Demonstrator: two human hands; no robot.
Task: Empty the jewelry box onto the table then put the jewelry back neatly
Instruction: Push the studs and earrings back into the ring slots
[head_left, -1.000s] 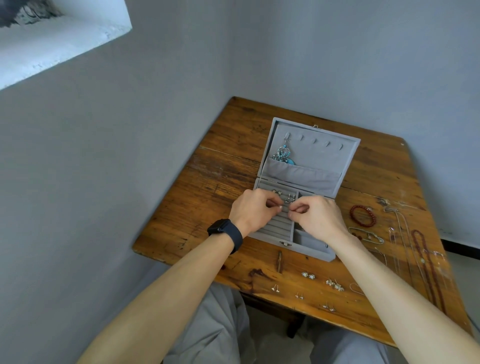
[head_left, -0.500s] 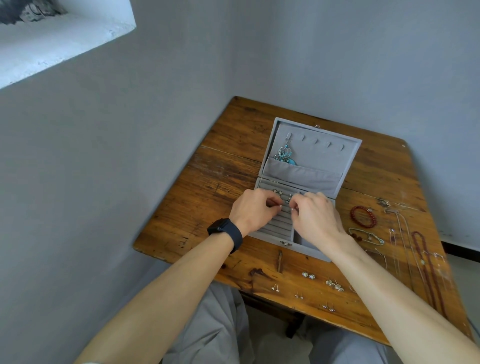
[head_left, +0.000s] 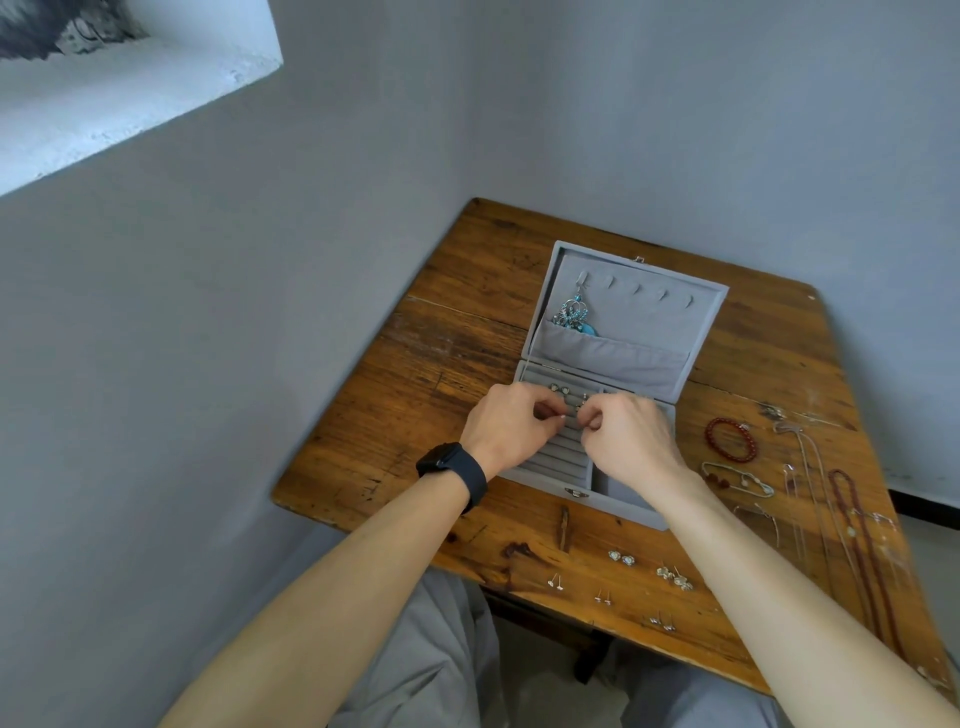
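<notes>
A grey velvet jewelry box (head_left: 613, 312) lies open on the wooden table (head_left: 441, 364). A blue-and-silver pendant (head_left: 574, 314) hangs from a hook in its lid. Small earrings (head_left: 716, 388) sit in the top ring slots. Both my hands hover over the slotted tray, fingers curled. My left hand (head_left: 511, 423) pinches a tiny stud at its fingertips. My right hand (head_left: 631, 439) faces it, fingertips curled in beside a small earring; what it holds is too small to make out.
Earring pairs (head_left: 622, 558) lie along the near table edge. To the right lie a red bead bracelet (head_left: 730, 439), a thin chain bracelet (head_left: 737, 479), silver chains (head_left: 802, 499) and a long red bead necklace (head_left: 862, 551). Grey walls close in behind and to the left.
Both hands stayed over the ring slots. My right hand slid slightly left toward the left hand, then settled with fingertips nearly meeting.
</notes>
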